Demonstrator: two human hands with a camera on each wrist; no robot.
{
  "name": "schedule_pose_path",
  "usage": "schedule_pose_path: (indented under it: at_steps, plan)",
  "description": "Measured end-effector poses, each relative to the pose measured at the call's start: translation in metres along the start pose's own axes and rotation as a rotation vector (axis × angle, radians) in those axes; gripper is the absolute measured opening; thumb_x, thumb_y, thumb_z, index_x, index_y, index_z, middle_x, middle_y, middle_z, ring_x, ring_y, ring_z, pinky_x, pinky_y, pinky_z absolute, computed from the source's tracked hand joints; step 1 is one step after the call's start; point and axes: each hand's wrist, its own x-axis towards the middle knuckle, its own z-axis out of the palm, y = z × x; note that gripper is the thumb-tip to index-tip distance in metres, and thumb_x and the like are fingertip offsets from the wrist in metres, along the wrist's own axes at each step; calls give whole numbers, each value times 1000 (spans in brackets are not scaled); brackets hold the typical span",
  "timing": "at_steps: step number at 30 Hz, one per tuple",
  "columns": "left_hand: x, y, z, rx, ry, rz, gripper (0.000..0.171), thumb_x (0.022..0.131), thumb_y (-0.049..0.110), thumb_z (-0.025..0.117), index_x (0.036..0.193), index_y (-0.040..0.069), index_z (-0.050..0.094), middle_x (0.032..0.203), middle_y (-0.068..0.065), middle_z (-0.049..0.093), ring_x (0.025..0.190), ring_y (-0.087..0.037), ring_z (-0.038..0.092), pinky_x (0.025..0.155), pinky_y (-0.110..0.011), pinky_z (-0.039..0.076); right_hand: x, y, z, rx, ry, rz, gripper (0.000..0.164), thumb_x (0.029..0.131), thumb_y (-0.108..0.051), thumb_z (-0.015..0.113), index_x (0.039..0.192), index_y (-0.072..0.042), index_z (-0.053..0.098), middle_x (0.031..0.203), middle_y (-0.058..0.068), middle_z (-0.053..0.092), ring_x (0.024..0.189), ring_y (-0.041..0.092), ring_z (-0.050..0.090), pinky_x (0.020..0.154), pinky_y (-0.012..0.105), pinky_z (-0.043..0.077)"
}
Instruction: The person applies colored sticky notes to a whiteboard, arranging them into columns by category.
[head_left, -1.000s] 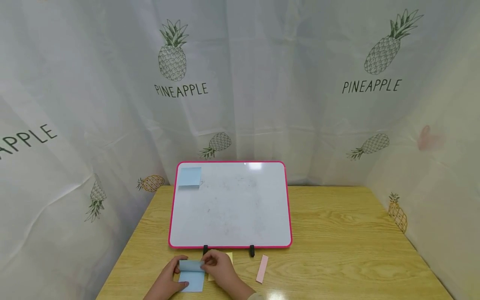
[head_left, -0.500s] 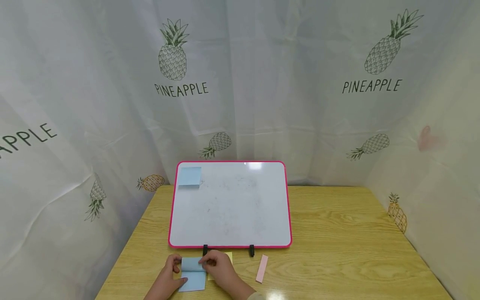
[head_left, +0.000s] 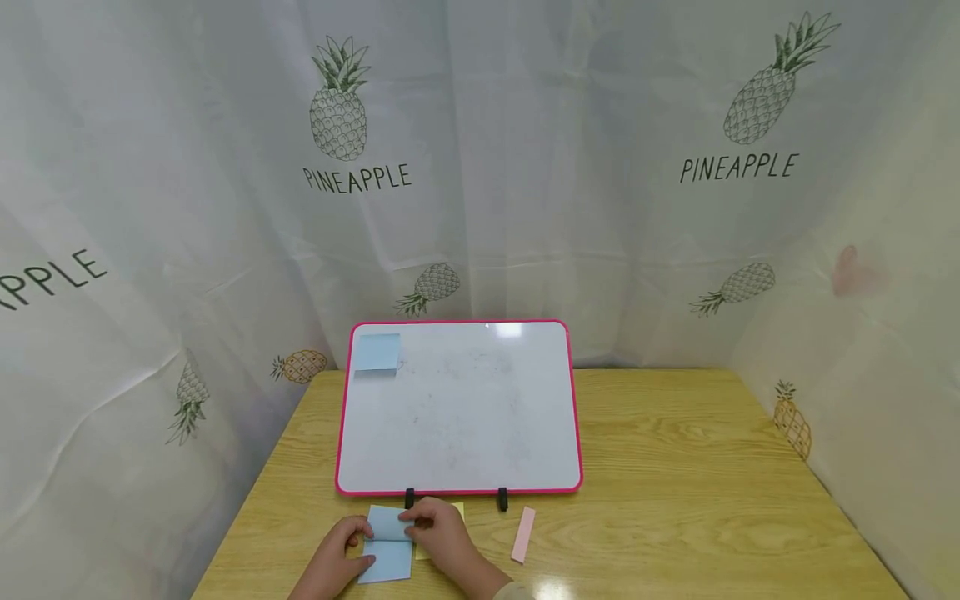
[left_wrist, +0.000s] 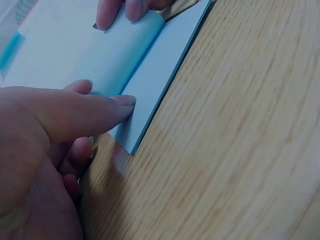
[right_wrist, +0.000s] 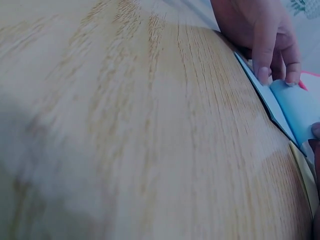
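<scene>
A pad of blue sticky notes point(head_left: 387, 562) lies on the table, its top sheet point(head_left: 390, 523) bent up and back along the pad. My left hand point(head_left: 337, 560) grips the pad's left side. In the left wrist view, its thumb point(left_wrist: 95, 112) presses on the pad's face. My right hand point(head_left: 446, 537) pinches the lifted sheet near its right edge. Only a few of its fingertips point(left_wrist: 135, 9) show at the top of the left wrist view. Partly hidden under the right hand is a yellow sticky note pad point(head_left: 459, 510).
Behind the hands stands a whiteboard point(head_left: 457, 417) with a pink frame and black feet point(head_left: 502, 499). One blue sticky note point(head_left: 377, 352) is on its upper left corner. A narrow pink sticky strip point(head_left: 523, 535) lies right of the hands. A pineapple-print curtain point(head_left: 525, 208) surrounds the wooden table point(head_left: 675, 500).
The top blue sheet has been raised further from the pad and bent back away from me. The left fingers have moved up and right to its left edge. The view has shifted slightly.
</scene>
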Motion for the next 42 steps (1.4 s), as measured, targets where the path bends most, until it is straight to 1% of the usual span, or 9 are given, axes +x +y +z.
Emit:
schedule_pose_path:
  at_steps: [3,7,12,18,22,26,30,35,42]
  plan:
    - [-1,0,-1,-8,-11,23,30,76,-4,76,99,5,59,96,-5,47,86,-21,42,71,-26,37,0,-1,0,7,-2,1,22,79,9,74,93,-7,78,87,-7,66,75,0,55,66,20,50]
    - [0,1,-2,10,-4,47,26,78,-2,76,98,6,61,99,-5,49,85,-21,42,71,-26,37,2,-2,0,14,-9,19,19,79,6,75,93,-7,78,87,-7,67,74,0,55,65,20,50]
    - [0,-1,-1,35,2,58,24,79,0,76,97,8,62,98,-5,50,83,-18,43,70,-26,38,7,-6,-3,-47,-53,35,17,78,5,77,90,-7,78,81,-7,66,70,-1,54,63,19,49]
    - [-1,-1,-2,21,-12,55,26,78,0,76,99,7,63,101,-5,51,84,-18,43,70,-25,38,16,-17,-9,-137,-132,79,17,78,5,76,89,-8,78,74,-10,59,64,2,50,58,20,46]
    - [-1,2,-2,7,-6,63,27,78,0,77,101,6,63,104,-6,53,84,-19,43,71,-26,39,21,-22,-11,-173,-143,104,18,78,5,76,89,-9,79,71,-12,56,64,2,48,57,20,45]
    - [-1,4,-1,14,-1,60,28,78,0,77,102,6,64,104,-5,53,85,-19,43,71,-26,40,24,-22,-12,-192,-132,100,19,79,5,76,90,-10,79,73,-12,58,65,2,48,58,21,46]
    - [0,4,1,44,3,54,29,78,-1,77,103,8,64,108,-6,56,88,-18,45,74,-26,41,25,-22,-12,-170,-115,83,19,79,7,75,91,-8,79,76,-9,62,66,2,49,59,21,47]
    - [0,6,0,47,11,58,30,77,-1,77,103,7,65,111,-7,58,93,-19,48,76,-27,42,24,-24,-14,-129,-107,85,19,79,7,74,92,-7,79,81,-7,66,69,1,51,61,21,48]
    - [0,8,1,26,23,61,33,77,-2,77,106,6,64,112,-7,57,93,-19,47,76,-26,42,25,-25,-15,-82,-84,145,20,79,7,74,91,-9,79,83,-8,66,71,3,53,62,22,49]
